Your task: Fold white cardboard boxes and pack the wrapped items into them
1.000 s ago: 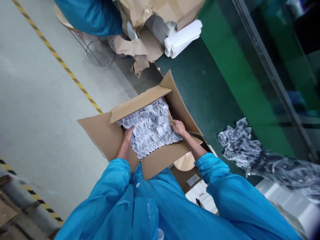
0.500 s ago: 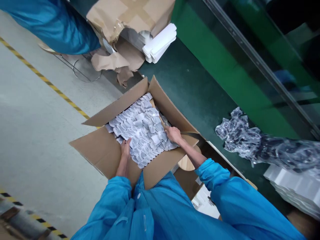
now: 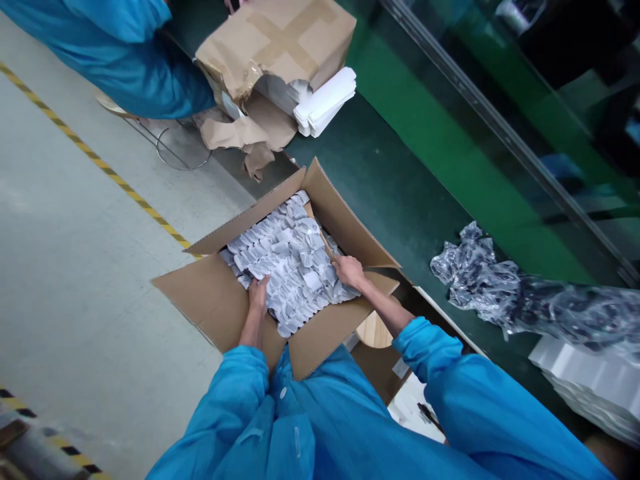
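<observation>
An open cardboard box (image 3: 210, 303) sits in front of me, its flaps spread, packed with several small white packets (image 3: 287, 263). My left hand (image 3: 259, 293) reaches into the box at the left edge of the packets, fingers curled down among them. My right hand (image 3: 349, 272) presses into the right side of the packets by the box wall, fingers bent around them. Both of my sleeves are blue.
A torn taped cardboard box (image 3: 277, 40) with brown paper and stacked white strips (image 3: 325, 101) lies on the dark green table. Crumpled clear plastic (image 3: 500, 287) lies at the right beside white trays (image 3: 590, 383). Another person in blue (image 3: 110, 47) is at the top left. A yellow-black line (image 3: 125, 190) crosses the floor.
The far flap has swung open, uncovering more packets. My left hand has slid deeper beside the packets, and my right hand has stayed at their right edge. The view has shifted.
</observation>
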The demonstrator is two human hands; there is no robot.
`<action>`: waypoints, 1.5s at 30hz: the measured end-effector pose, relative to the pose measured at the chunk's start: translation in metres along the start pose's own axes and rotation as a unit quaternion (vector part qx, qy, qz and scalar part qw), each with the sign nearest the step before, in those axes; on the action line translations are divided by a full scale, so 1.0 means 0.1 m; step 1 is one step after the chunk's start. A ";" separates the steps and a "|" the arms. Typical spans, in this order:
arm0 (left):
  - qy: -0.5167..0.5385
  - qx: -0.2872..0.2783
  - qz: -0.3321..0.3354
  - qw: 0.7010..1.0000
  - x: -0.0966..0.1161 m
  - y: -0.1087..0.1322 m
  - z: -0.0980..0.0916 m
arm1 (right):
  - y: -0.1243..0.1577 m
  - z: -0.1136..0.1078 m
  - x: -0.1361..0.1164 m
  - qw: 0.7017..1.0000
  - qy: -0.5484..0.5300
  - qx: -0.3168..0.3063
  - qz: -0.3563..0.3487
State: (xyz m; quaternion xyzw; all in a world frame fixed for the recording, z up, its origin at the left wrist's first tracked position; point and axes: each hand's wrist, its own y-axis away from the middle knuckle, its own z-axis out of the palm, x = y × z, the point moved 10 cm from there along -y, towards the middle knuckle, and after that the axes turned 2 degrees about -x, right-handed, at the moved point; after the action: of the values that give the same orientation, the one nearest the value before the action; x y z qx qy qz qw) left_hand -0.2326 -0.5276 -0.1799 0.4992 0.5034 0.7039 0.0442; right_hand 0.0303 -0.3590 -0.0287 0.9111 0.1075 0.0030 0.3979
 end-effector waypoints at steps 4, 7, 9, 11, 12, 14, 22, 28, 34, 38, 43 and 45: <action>0.021 -0.006 -0.021 1.000 -0.07 0.09 0.01 | 0.09 0.07 0.00 1.000 -0.004 0.006 0.012; 0.051 -0.037 -0.035 0.997 -0.05 0.14 0.05 | 0.05 0.04 0.05 1.000 -0.019 0.005 0.014; 0.077 -0.072 -0.049 0.993 -0.02 0.19 0.09 | -0.02 0.00 0.09 0.999 -0.037 -0.001 0.008; 0.101 -0.109 -0.067 0.987 0.00 0.26 0.14 | -0.11 -0.02 0.12 0.998 -0.062 -0.011 0.000; 0.112 -0.125 -0.076 0.983 0.00 0.30 0.15 | -0.16 -0.02 0.14 0.997 -0.076 -0.016 -0.003; 0.129 -0.149 -0.091 0.976 -0.01 0.37 0.19 | -0.24 0.01 0.19 0.994 -0.104 -0.024 -0.005; 0.144 -0.164 -0.109 0.970 -0.21 0.51 0.27 | -0.44 0.21 0.37 0.976 -0.215 -0.040 0.001; 0.067 -0.183 -0.123 0.973 -0.28 0.42 0.25 | -0.56 0.39 0.46 0.959 -0.275 -0.069 0.024; -0.006 -0.191 -0.133 0.973 -0.13 0.15 0.21 | -0.68 0.47 0.58 0.944 -0.316 -0.089 0.041; -0.002 -0.176 -0.118 0.977 -0.13 0.15 0.27 | -0.70 0.48 0.61 0.936 -0.339 -0.082 0.042; 0.059 -0.144 -0.098 0.983 -0.32 0.41 0.35 | -0.70 0.51 0.60 0.928 -0.363 -0.072 0.043; 0.088 -0.133 -0.097 0.982 -0.42 0.50 0.37 | -0.70 0.53 0.60 0.926 -0.368 -0.070 0.044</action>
State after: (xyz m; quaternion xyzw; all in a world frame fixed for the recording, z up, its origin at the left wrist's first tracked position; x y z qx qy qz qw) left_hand -0.1620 -0.5511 -0.1705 0.3739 0.4534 0.7981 0.1331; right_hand 0.0799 -0.3390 -0.1207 0.8219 -0.0869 -0.3073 0.4718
